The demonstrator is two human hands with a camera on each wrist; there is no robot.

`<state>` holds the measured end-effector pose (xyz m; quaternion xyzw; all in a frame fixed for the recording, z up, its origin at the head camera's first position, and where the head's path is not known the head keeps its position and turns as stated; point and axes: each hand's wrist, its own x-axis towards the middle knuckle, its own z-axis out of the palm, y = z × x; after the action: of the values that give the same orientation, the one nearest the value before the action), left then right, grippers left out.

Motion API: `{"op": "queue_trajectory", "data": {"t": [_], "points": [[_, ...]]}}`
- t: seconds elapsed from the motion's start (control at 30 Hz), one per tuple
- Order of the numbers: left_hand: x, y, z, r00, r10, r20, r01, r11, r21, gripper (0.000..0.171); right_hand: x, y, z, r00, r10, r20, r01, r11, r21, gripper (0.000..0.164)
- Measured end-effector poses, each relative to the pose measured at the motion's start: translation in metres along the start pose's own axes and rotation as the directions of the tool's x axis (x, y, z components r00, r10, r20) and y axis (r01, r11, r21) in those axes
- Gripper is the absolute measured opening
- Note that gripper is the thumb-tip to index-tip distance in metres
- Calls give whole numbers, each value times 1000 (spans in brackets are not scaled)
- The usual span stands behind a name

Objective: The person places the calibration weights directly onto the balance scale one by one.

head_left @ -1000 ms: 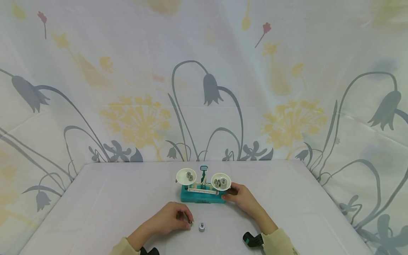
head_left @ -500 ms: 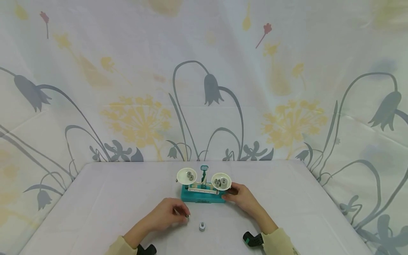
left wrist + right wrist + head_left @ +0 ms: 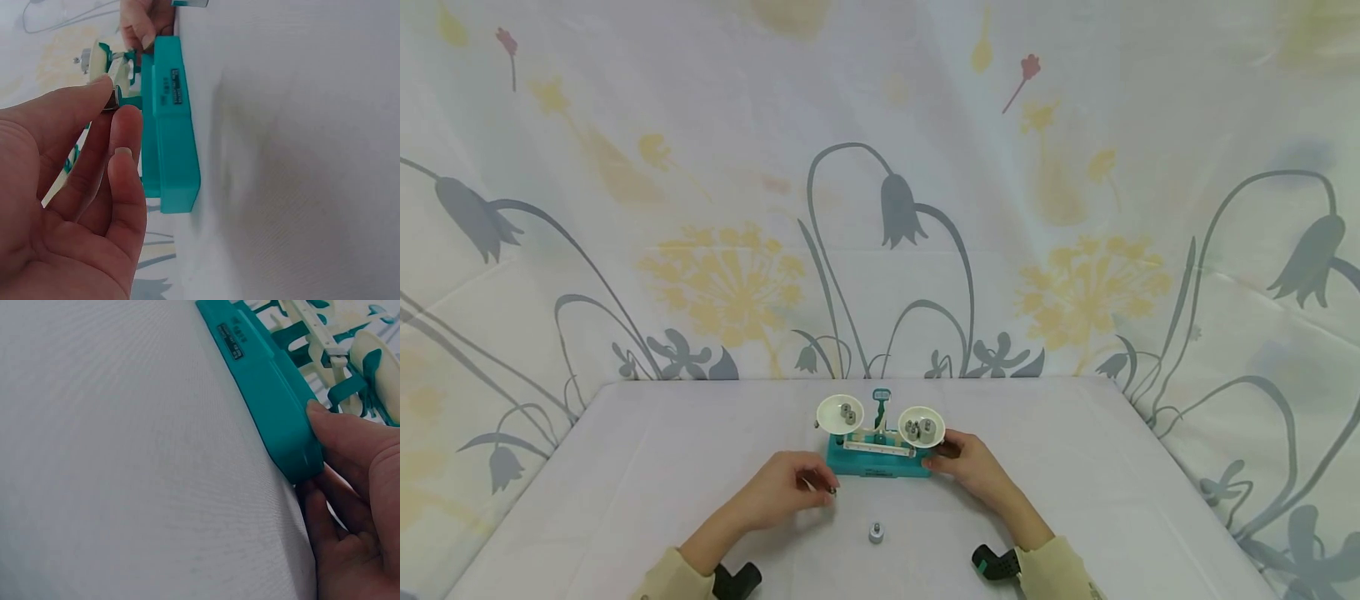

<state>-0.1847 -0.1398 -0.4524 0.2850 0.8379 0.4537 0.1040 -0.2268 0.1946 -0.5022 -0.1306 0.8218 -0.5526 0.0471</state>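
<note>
A teal balance scale (image 3: 872, 464) stands mid-table, with a cream pan at each end of its beam. Two metal weights (image 3: 847, 414) lie in the left pan (image 3: 826, 416); several more (image 3: 921, 430) fill the right pan (image 3: 919, 412). Between thumb and fingertips my left hand (image 3: 778, 493) pinches a small metal weight (image 3: 114, 99), just in front of the base's left end. My right hand (image 3: 976, 473) grips the right end of the base (image 3: 275, 406), thumb on one side and fingers beyond it. A single weight (image 3: 876, 533) stands upright on the table nearer me.
White cloth covers the table (image 3: 700, 433). Behind it hangs a flower-printed curtain (image 3: 880, 292). Black wrist devices sit by the left sleeve (image 3: 736, 581) and the right sleeve (image 3: 996, 563).
My left hand has moved away from me and slightly left, carrying the pinched weight from beside the standing one toward the scale. The right hand stays on the base.
</note>
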Motion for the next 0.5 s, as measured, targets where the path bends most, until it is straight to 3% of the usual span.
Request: {"op": "queue_trajectory", "data": {"t": [0.5], "points": [[-4,17,-26,998,23,-65,-22,1000,18,11,0,1,0,1000,-2,-4,2,1000,-17,56]]}}
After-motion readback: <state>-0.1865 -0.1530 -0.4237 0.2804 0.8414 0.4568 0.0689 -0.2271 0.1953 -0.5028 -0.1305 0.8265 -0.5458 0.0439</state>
